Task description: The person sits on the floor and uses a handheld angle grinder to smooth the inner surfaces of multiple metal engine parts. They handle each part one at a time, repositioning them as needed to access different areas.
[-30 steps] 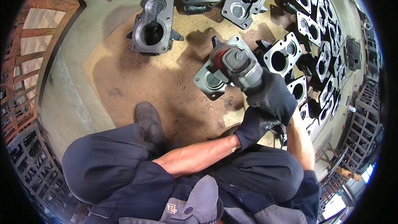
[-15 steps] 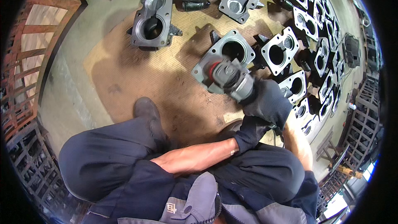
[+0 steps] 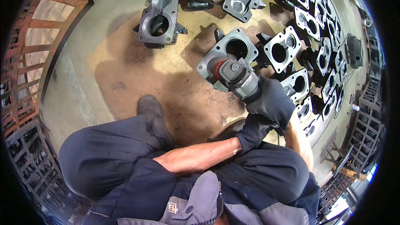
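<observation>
An angle grinder (image 3: 234, 73) with a grey head and a red ring sits low over the near end of a machined metal housing (image 3: 215, 54). That housing has a flat bright flange with bolt holes and a large round bore. My right hand (image 3: 273, 103), in a black glove, is wrapped round the grinder's body. Just behind and below it, my left hand (image 3: 255, 131), also gloved, closes on the tool's rear part; most of its fingers are hidden. The grinder's disc is largely covered by its head, so its contact with the flange is hard to make out.
A similar housing (image 3: 159, 16) stands apart at the upper left. Several more, such as one housing (image 3: 282, 50), crowd the right side. Ribbed cardboard (image 3: 125, 75) covers the floor before my shoe (image 3: 151, 108). A rusty metal rack (image 3: 35, 50) borders the left.
The grinder's head, blurred before, is now sharp. It remains over the same housing, and both hands keep their hold. The whole view has shifted slightly.
</observation>
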The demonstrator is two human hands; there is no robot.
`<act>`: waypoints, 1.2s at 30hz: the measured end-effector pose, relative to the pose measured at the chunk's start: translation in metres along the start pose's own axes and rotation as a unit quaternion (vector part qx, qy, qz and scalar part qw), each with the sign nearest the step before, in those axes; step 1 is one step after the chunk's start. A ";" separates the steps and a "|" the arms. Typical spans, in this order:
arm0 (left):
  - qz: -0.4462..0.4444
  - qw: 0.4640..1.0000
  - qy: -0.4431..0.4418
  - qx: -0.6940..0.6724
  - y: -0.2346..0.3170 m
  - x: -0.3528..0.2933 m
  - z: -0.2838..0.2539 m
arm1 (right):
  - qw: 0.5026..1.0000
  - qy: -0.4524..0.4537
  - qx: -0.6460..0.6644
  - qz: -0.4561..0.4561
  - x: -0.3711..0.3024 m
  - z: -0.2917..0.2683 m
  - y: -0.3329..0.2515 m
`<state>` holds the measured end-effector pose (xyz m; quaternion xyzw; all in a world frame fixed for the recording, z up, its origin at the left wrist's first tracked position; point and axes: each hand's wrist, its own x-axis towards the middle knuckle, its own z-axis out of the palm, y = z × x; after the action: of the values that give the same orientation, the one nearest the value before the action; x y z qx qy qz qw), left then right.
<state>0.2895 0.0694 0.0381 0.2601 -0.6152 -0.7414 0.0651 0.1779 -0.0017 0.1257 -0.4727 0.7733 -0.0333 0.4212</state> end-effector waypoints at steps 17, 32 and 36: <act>0.004 1.000 -0.003 0.017 -0.030 -0.012 -0.003 | 0.995 -0.034 -0.082 -0.050 0.008 0.013 -0.006; 0.037 0.984 0.105 -0.143 -0.010 0.047 -0.005 | 0.994 0.056 0.096 -0.018 0.039 -0.009 0.034; 0.064 0.985 0.132 -0.095 -0.007 0.049 -0.009 | 0.996 0.027 0.083 0.012 0.043 -0.014 0.024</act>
<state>0.2535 0.0434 0.0154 0.3084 -0.5436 -0.7499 0.2168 0.1428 -0.0258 0.0971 -0.4259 0.7844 -0.1055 0.4384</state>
